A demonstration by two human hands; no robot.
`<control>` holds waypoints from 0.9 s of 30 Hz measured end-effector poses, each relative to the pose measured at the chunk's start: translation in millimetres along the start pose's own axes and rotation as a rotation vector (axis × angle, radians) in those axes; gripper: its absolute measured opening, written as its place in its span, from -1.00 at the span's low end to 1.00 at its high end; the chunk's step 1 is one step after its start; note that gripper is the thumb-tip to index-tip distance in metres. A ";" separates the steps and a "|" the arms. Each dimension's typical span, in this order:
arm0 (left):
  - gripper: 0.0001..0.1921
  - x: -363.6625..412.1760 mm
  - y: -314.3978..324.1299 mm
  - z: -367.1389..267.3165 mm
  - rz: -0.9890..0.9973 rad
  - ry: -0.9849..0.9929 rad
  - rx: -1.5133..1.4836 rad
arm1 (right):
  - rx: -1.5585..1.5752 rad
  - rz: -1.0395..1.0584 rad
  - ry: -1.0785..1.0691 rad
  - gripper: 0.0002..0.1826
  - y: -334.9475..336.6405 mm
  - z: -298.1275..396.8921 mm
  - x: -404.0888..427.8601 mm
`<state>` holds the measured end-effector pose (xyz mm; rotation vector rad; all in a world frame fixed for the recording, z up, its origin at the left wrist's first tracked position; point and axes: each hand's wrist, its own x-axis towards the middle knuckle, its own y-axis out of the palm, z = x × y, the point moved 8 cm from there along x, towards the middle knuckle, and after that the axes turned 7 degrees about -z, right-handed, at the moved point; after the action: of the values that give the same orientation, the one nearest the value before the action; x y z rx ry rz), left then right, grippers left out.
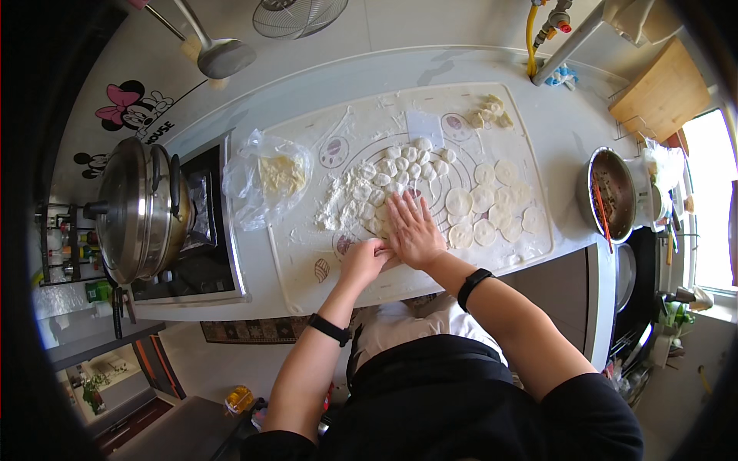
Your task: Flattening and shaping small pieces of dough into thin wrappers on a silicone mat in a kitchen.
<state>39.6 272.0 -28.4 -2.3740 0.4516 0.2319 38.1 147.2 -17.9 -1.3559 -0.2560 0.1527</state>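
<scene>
My right hand [416, 233] lies palm down on the pale silicone pastry mat [478, 274], its fingers stretched forward and slightly apart. The fingertips reach the near edge of a cluster of floured dough pieces [414, 170]. Whatever is under the palm is hidden. Close against its left side, my left hand [362, 264] has curled fingers; what they may pinch cannot be made out. To the right lie several thin round dough wrappers [459, 202], some overlapping. Loose flour [337, 204] is heaped left of the dough pieces.
A clear plastic bag with dough [282, 173] sits at the mat's left edge. Beyond it a lidded steel pot [135, 213] stands on the cooktop [216, 253]. At right are a steel bowl [611, 193] of filling with red chopsticks [601, 201]. A white scraper [425, 128] and dough scraps [492, 112] lie farther back.
</scene>
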 end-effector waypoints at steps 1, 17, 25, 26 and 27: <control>-0.81 4.0 0.6 -3.4 0.038 -0.016 0.105 | 0.013 -0.012 0.013 -0.24 -0.2 -1.2 1.1; -0.72 -4.5 4.2 28.2 0.001 -0.077 0.043 | 0.002 0.021 0.001 -0.23 -0.6 4.9 -2.9; -0.81 -0.8 -1.0 32.3 -0.054 0.000 0.096 | 0.165 -0.018 -0.122 -0.05 -8.6 12.8 -54.0; -0.82 -3.5 -3.0 41.8 -0.107 -0.022 0.058 | 0.293 -0.046 -0.186 -0.11 -15.9 15.5 -62.4; -0.84 -3.0 0.7 48.9 -0.096 -0.087 0.030 | 0.278 -0.061 -0.261 -0.22 -19.6 14.7 -68.8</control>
<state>34.5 305.1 -64.1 -2.3385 0.2977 0.2812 -32.7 139.4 -2.4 -1.0501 -0.4771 0.3033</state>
